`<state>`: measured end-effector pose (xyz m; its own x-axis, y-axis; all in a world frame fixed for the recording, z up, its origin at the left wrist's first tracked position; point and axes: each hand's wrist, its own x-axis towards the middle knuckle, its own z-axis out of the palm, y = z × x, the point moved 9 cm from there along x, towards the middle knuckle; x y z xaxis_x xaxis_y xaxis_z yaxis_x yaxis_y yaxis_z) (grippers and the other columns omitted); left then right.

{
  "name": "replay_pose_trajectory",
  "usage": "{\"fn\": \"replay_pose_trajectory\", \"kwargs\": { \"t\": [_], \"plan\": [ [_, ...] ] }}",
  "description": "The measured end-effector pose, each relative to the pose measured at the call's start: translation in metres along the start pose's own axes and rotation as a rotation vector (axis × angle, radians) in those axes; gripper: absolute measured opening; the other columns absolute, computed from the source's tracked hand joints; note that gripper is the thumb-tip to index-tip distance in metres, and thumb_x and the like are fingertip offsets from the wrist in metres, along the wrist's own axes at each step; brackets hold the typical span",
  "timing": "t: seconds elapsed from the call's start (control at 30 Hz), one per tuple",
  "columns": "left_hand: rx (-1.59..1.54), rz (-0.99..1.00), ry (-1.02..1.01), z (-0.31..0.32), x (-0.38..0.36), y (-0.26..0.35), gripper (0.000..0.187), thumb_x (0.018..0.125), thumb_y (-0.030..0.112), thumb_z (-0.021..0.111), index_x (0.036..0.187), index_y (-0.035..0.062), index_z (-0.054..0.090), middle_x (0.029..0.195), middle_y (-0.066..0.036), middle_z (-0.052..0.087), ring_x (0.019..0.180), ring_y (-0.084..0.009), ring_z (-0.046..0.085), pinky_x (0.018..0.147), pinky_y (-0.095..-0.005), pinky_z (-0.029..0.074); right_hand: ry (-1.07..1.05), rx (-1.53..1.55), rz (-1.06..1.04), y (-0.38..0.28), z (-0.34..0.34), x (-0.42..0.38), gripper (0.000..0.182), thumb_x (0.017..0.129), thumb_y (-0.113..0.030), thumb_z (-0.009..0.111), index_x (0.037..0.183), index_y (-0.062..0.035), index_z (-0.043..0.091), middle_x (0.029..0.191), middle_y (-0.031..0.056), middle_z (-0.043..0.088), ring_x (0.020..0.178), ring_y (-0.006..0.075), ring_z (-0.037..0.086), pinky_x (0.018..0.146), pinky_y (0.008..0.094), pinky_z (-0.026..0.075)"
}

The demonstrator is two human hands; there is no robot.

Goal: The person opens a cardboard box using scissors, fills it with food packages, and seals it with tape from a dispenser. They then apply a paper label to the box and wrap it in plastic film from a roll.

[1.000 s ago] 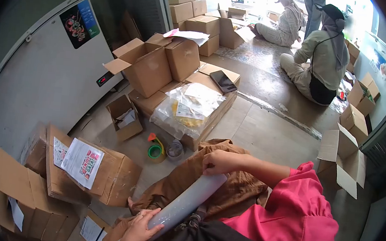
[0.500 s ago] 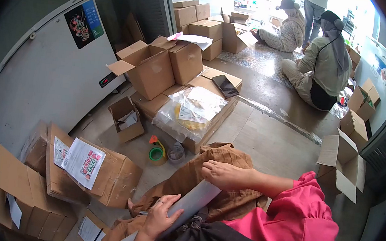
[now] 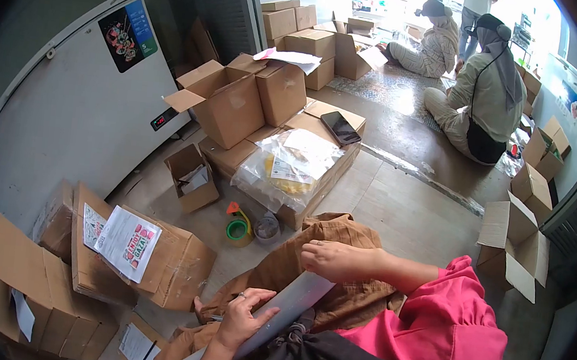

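Observation:
A long whitish translucent roll (image 3: 290, 304) lies across my lap, over brown trousers. My right hand (image 3: 333, 259) rests on its far end, fingers curled over it. My left hand (image 3: 245, 317) lies flat on the near part of the roll, fingers spread along it. A pink sleeve covers my right arm. On the floor just beyond my knee stand a green tape roll with an orange dispenser (image 3: 236, 226) and a clear tape roll (image 3: 267, 227).
Cardboard boxes surround me: a printed-label box (image 3: 156, 257) at left, open boxes (image 3: 223, 104), a flat box bearing plastic bags (image 3: 290, 166) and a phone (image 3: 341, 127). A white freezer (image 3: 66, 110) stands at left. Two people (image 3: 481, 94) sit on the floor beyond; an open box (image 3: 515, 243) at right.
My left hand moved from gripping the roll's near end from below to lying on top of it. My right hand settled flatter on the far end. The view shifted slightly.

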<state>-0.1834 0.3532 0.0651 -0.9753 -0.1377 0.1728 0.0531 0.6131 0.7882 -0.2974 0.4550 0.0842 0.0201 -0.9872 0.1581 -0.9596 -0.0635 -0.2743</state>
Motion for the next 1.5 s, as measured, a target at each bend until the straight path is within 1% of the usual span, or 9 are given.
{"fn": "replay_pose_trajectory", "kwargs": {
  "t": [0.2,0.27,0.4,0.8,1.03,1.2,1.33,1.4,1.5],
  "plan": [
    [0.083,0.205,0.037,-0.007,0.011,0.008,0.028,0.073,0.018,0.074,0.097,0.0046,0.066,0.096,-0.01,0.063,0.085,-0.0195,0.062,0.071,-0.0281,0.049,0.361,0.495,0.061,-0.009,-0.069,0.035,0.008,0.082,-0.01,0.056,0.086,-0.0045,0.054,0.087,0.0112,0.051,0.087,0.0286,0.053,0.074,0.0379,0.045],
    [0.078,0.199,0.004,-0.001,0.009,0.005,0.021,0.073,0.016,0.073,0.091,0.0052,0.069,0.093,-0.01,0.063,0.085,-0.0201,0.061,0.073,-0.0295,0.049,0.435,0.225,-0.229,-0.042,-0.047,0.063,0.012,0.083,-0.017,0.057,0.085,-0.0046,0.054,0.088,0.0117,0.053,0.085,0.0286,0.054,0.073,0.039,0.046],
    [0.126,0.217,0.111,-0.012,-0.003,-0.01,0.015,0.075,0.021,0.071,0.086,0.0108,0.07,0.088,-0.008,0.065,0.085,-0.0234,0.061,0.073,-0.032,0.049,-0.01,0.259,-0.043,-0.049,0.043,0.1,0.023,0.085,-0.027,0.055,0.085,-0.0041,0.055,0.08,0.0117,0.054,0.082,0.0293,0.056,0.072,0.0393,0.046],
    [0.161,0.28,0.119,-0.012,-0.003,-0.012,0.013,0.078,0.022,0.067,0.085,0.0117,0.07,0.079,-0.008,0.065,0.072,-0.0241,0.064,0.062,-0.0335,0.05,0.104,0.573,-0.145,-0.057,0.016,0.094,0.024,0.082,-0.024,0.06,0.095,-0.004,0.059,0.082,0.0113,0.054,0.083,0.0296,0.055,0.071,0.038,0.047],
    [0.09,0.223,0.093,-0.026,0.0,0.016,0.007,0.078,0.01,0.066,0.083,0.0044,0.067,0.069,-0.009,0.061,0.059,-0.0217,0.06,0.054,-0.0306,0.046,-0.004,0.058,-0.036,-0.007,-0.005,0.033,0.041,0.075,-0.037,0.066,0.102,-0.007,0.057,0.097,0.0119,0.054,0.094,0.0286,0.054,0.079,0.0385,0.046],
    [-0.239,-0.08,0.162,-0.029,0.005,-0.022,0.011,0.079,0.007,0.065,0.089,0.0026,0.067,0.066,-0.006,0.06,0.055,-0.0142,0.056,0.052,-0.0238,0.043,0.191,0.23,0.042,0.014,-0.03,0.002,0.01,0.079,-0.006,0.055,0.086,-0.0055,0.061,0.089,0.0097,0.058,0.096,0.0268,0.054,0.079,0.0343,0.046],
    [0.168,-0.086,-0.046,-0.033,-0.007,-0.03,0.02,0.078,0.019,0.069,0.093,0.007,0.066,0.069,-0.003,0.057,0.062,-0.0148,0.057,0.06,-0.0249,0.046,0.253,0.234,0.133,0.028,-0.022,-0.001,0.011,0.076,-0.005,0.056,0.086,-0.0047,0.06,0.093,0.0105,0.058,0.09,0.0289,0.056,0.077,0.0365,0.047],
    [0.059,-0.215,-0.055,-0.036,-0.024,-0.051,0.017,0.078,0.022,0.068,0.089,0.01,0.066,0.072,0.0,0.057,0.065,-0.0138,0.058,0.083,-0.0358,0.043,0.264,0.34,0.16,0.031,-0.024,0.002,0.011,0.076,-0.006,0.057,0.086,-0.0044,0.06,0.092,0.0105,0.059,0.088,0.0282,0.057,0.075,0.0359,0.047],
    [0.052,-0.164,0.02,-0.041,-0.035,-0.047,0.008,0.081,0.018,0.063,0.086,0.0133,0.066,0.069,0.002,0.057,0.062,-0.0116,0.057,0.102,-0.0581,0.006,0.215,0.541,0.256,0.04,-0.01,0.008,0.012,0.075,-0.009,0.06,0.086,-0.0037,0.059,0.086,0.0104,0.06,0.082,0.0261,0.059,0.072,0.0346,0.047]
  ]
}}
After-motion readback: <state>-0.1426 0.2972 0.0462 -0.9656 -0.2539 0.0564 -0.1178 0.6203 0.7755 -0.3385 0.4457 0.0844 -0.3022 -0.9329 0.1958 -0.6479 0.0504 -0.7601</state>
